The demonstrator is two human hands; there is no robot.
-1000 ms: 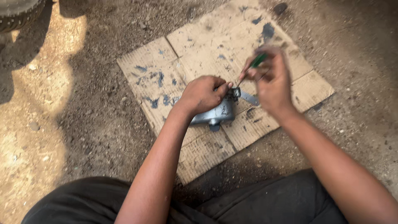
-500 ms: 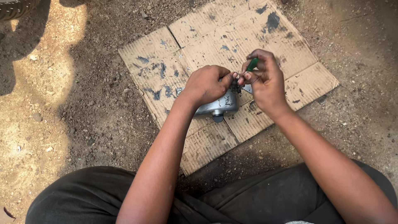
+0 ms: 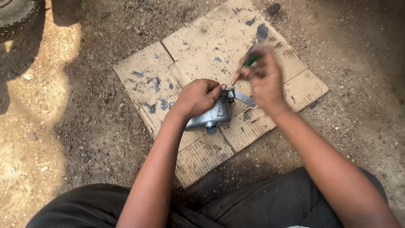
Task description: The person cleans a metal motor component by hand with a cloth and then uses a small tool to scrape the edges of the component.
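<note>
My left hand (image 3: 196,98) presses down on a silver metal part (image 3: 211,117) that lies on a flattened sheet of cardboard (image 3: 190,50). A thin metal bracket (image 3: 245,99) sticks out of the part to the right. My right hand (image 3: 263,80) is blurred and grips a small screwdriver with a green handle (image 3: 251,60), its tip pointing down toward the top end of the part, next to my left fingers.
The cardboard is stained with dark blue-grey smears and lies on dirt ground. A tyre (image 3: 14,14) shows at the top left corner. A dark stone (image 3: 273,8) lies beyond the cardboard's far edge. My dark trousers (image 3: 253,207) fill the bottom.
My right hand has lifted up and away from the part with the screwdriver, after being pressed close against my left hand. My left hand keeps its hold on the part.
</note>
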